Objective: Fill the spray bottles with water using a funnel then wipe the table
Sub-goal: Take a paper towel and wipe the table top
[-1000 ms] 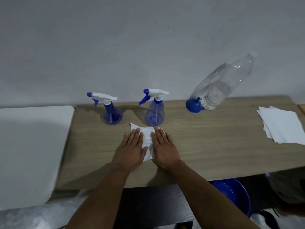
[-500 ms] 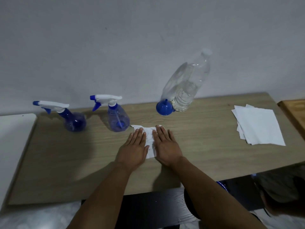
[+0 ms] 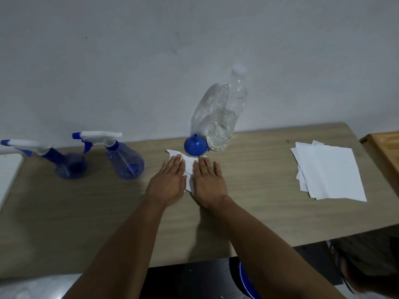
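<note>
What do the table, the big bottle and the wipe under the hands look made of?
Table: looks like wood-grain laminate or veneer, matt, with fine streaks; solid wood cannot be ruled out.
Big bottle: clear thin plastic, glossy and ribbed low down, with a white cap.
Wipe: probably tissue or paper towel, white, matt and creased, pressed flat by the left hand and right hand.

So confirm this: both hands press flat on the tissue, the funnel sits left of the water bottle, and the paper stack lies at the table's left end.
Wrong on the stack: the head view shows the paper stack at the table's right end. The rest holds: left hand and right hand press flat on the tissue, and the funnel sits left of the water bottle.
</note>
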The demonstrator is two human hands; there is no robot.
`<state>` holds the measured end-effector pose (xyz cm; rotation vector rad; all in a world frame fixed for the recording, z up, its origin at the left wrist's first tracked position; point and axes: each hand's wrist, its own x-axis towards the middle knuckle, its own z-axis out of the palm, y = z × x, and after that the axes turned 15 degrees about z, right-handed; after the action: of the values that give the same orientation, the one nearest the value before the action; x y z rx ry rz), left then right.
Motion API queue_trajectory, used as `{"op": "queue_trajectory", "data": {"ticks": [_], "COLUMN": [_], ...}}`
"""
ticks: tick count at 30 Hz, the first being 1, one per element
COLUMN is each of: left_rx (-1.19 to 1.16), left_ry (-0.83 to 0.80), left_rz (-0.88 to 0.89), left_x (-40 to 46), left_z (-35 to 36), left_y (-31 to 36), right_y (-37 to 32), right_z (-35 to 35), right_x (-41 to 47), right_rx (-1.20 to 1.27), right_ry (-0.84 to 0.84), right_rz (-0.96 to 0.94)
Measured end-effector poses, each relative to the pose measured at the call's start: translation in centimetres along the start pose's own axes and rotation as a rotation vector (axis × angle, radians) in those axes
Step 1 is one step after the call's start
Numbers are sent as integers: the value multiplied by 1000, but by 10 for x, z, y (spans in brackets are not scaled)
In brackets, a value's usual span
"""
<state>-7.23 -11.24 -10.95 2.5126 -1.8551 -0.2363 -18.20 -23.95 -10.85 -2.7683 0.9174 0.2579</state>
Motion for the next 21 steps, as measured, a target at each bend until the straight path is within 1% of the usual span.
{"op": "queue_trajectory", "data": {"ticks": [5, 9, 12, 15, 16, 19, 21], "left_rx": [-3, 20, 29, 24, 26, 49, 59], "left_ry": [3, 11, 13, 9, 5, -1, 2], "left_rz": [90, 175, 224, 218, 200, 175, 191], "left_x": [7, 2, -6, -14, -15, -13, -7], "left_z": [-1, 2, 7, 12, 13, 13, 14], "left_y": [13, 39, 65, 94, 100, 108, 109], "right_y": [24, 47, 72, 95, 101, 108, 108], "right_z": [-2, -2, 3, 10, 12, 15, 14], "right_x": [-9, -30, -50, -73, -81, -94, -89], "right_rx": [-10, 4, 58, 183, 188, 92, 46], "right_ry": [-22, -42, -30, 81, 114, 129, 118], "right_rz": [6, 9, -21, -78, -101, -155, -127]}}
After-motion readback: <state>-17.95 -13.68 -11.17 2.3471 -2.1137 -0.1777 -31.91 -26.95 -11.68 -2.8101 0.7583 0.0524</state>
